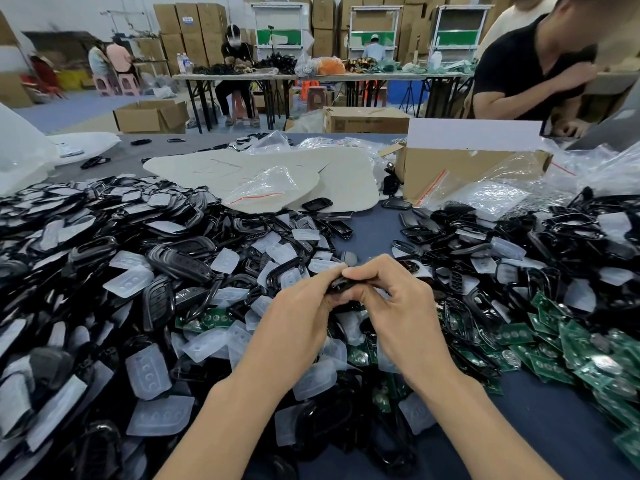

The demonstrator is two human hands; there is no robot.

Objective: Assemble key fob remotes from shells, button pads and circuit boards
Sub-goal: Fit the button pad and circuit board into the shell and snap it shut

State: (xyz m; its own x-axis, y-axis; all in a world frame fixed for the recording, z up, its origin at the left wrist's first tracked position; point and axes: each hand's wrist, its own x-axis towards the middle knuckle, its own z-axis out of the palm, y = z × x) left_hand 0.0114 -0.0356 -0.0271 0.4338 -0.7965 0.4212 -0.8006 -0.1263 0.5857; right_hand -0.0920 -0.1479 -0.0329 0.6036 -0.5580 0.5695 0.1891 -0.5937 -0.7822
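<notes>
**Fingers (pixel 367 268) of both hands pinch a black key fob shell (pixel 341 285) over the parts heap**

Curled round the shell from either side, the fingers of the left hand (pixel 294 317) take its left end and those of the right hand (pixel 398 296) its right end. The fingertips of the two hands nearly meet on top. The shell is held lifted above the middle of the worktop (pixel 554 427). Only a dark, glossy strip of it shows between the fingers, so I cannot tell whether anything sits inside it.

Under and around the hands lies a deep litter of parts. Loose black shells (pixel 180 261) and frames are heaped from the left edge to the middle, with a second heap towards the right edge. Translucent button pads (pixel 149 372) are scattered all through the left heap and below the wrists. Green circuit boards (pixel 571 358) are piled along the right edge, and a few more lie among the pads just under the hands.

Beyond the heaps, towards the far edge, a pale sheet (pixel 277 164) lies flat with a clear plastic bag (pixel 266 185) on it. An open cardboard box (pixel 467 168) stands to its right, near the far right corner, amid more crumpled clear bags. A person in a black shirt (pixel 519 64) leans in past that corner.
</notes>
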